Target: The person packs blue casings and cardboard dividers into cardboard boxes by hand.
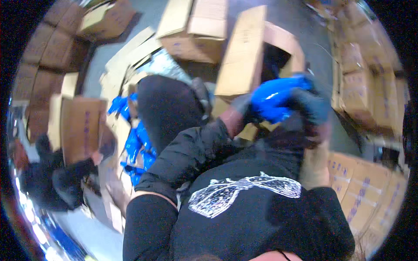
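Observation:
Both my hands are raised in front of my right thigh, around a shiny blue plastic-wrapped bundle (275,96). My left hand (244,108), in a dark glove, is closed on its left side. On the right side, my right hand (310,106), in a grey-blue glove, grips it and is smeared by motion. What the blue plastic wraps is hidden. Just beyond the bundle stands an open cardboard box (242,54) with a raised flap and a dark inside. More blue plastic bundles (140,145) lie in a heap to the left of my left knee.
Flattened cardboard (126,56) lies by the heap. Another open carton (191,45) stands farther off. Stacked cartons line the left (52,56) and right (370,91), with more (361,187) beside my right side. A co-worker at left handles a brown box (82,126).

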{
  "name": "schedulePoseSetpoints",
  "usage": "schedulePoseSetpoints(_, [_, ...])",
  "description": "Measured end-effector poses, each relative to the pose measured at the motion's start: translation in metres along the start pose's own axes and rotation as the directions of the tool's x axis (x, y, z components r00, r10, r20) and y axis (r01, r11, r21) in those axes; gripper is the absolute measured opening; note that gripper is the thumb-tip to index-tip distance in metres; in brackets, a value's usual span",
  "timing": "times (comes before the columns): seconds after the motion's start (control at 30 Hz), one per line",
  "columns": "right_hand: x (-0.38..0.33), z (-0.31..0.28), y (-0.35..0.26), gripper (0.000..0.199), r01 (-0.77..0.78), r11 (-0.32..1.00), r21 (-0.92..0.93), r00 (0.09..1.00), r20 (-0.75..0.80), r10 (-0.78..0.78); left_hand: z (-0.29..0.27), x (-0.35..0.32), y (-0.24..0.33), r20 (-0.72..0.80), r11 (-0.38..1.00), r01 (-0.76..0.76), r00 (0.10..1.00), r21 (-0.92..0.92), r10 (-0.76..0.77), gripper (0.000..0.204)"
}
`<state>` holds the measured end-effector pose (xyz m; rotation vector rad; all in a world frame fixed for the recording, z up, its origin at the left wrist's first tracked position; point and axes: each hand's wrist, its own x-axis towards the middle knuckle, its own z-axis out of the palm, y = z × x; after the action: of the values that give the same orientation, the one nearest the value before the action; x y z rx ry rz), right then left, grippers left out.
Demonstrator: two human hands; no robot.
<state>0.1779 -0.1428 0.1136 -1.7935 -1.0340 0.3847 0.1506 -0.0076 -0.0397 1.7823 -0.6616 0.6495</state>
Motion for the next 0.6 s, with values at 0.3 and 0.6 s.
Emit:
schedulePoseSetpoints(0.3, [0.027, 0.001, 0.038, 0.047, -0.027, 0.723, 0.69, 0.969, -0.161, 0.189, -0.092, -0.013, 0.123, 0.253, 0.562, 0.795, 0.605, -0.227, -0.755, 0.054])
schedulePoseSetpoints(0.6, [0.09, -0.007, 0.122, 0.037, -0.169, 0.903, 0.395, 0.879, -0.355, 0.319, -0.229, -0.101, 0.094, -0.35, 0.537, 0.839, 0.478, -0.09, -0.805, 0.023])
